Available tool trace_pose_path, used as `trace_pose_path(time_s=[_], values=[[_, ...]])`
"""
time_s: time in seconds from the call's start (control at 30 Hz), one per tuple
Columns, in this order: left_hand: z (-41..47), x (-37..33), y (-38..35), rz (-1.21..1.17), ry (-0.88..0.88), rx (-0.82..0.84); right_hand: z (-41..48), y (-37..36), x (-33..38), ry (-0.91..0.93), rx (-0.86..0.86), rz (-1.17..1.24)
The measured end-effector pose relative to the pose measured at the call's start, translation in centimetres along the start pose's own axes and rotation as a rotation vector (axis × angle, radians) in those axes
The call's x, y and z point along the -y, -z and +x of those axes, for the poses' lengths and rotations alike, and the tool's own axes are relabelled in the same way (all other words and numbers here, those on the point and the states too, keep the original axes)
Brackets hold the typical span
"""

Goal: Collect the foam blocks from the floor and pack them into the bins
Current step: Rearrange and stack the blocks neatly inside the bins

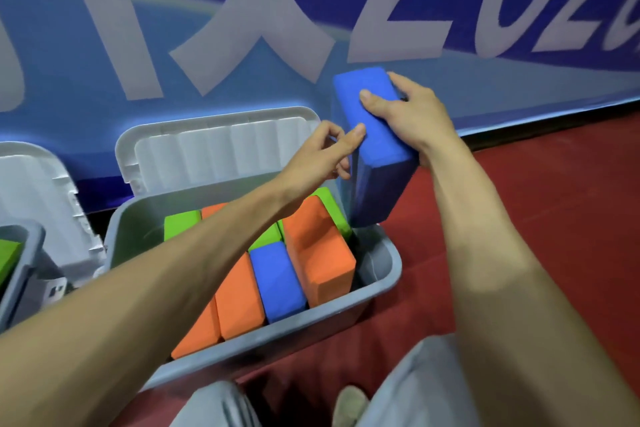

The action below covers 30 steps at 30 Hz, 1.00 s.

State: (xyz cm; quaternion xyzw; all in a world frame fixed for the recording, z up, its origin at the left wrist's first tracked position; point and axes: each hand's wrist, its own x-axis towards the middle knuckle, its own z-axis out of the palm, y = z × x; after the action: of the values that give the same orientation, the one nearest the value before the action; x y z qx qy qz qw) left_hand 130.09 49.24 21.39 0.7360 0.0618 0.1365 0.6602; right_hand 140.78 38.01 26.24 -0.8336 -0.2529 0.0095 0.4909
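On a red floor [554, 201], against a blue banner [242, 10] with large white lettering, stands a grey bin [277, 340]. Its lid [214, 149] is open and leans back against the banner. The floor to the right of the bin is bare up to the banner's lower edge.

Above the bin's far right corner, the right hand [405, 111] grasps a blue foam block [377, 135], fingers wrapped over its upper end. The block is tilted, and its lower end hangs just over the bin's rim. The left hand [318, 152] reaches across the bin and pinches the block's left edge, one fingertip on its top face and the other fingers curled against its side.

Inside the bin, blocks stand on edge, packed side by side. A tall orange block [318, 253] sits nearest the right. Next to it is a second blue block [277, 281], then two more orange blocks [239, 295]. Green blocks [181, 224] stand behind them, partly hidden by the left forearm. A narrow open gap [367, 253] lies between the tall orange block and the bin's right wall, directly below the held block.

At the left edge is part of a second grey bin [27, 253], also with its lid [38, 191] open. It holds a green block [8, 258].

At the bottom are grey trouser knees [433, 385] and a shoe [349, 406], close to the first bin's near wall.
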Motion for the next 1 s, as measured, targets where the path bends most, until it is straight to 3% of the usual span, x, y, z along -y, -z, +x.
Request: trace_pose_path(time_s=[0.23, 0.5, 0.63, 0.77, 0.87, 1.0], values=[[-0.4, 3.3, 0.3, 0.150, 0.124, 0.058, -1.4, -1.8, -2.8, -0.185, 0.237, -0.178], [-0.2, 4.8, 1.4, 0.265, 0.289, 0.042, -2.6, -3.9, -3.2, -0.191, 0.282, -0.299], [0.0, 5.6, 1.5, 0.246, 0.252, -0.085, -1.9, -4.1, -2.7, -0.244, 0.309, -0.415], [0.5, 5.9, 1.8, 0.216, 0.296, -0.038, -1.4, -3.5, -2.0, -0.272, 0.323, -0.540], [0.6, 6.2, 1.9, 0.238, 0.230, 0.029, -1.4, -3.7, -2.3, -0.265, 0.316, -0.575], [0.7, 7.0, 2.6, 0.185, 0.231, -0.043, -2.0, -3.7, -2.2, -0.270, 0.354, -0.585]])
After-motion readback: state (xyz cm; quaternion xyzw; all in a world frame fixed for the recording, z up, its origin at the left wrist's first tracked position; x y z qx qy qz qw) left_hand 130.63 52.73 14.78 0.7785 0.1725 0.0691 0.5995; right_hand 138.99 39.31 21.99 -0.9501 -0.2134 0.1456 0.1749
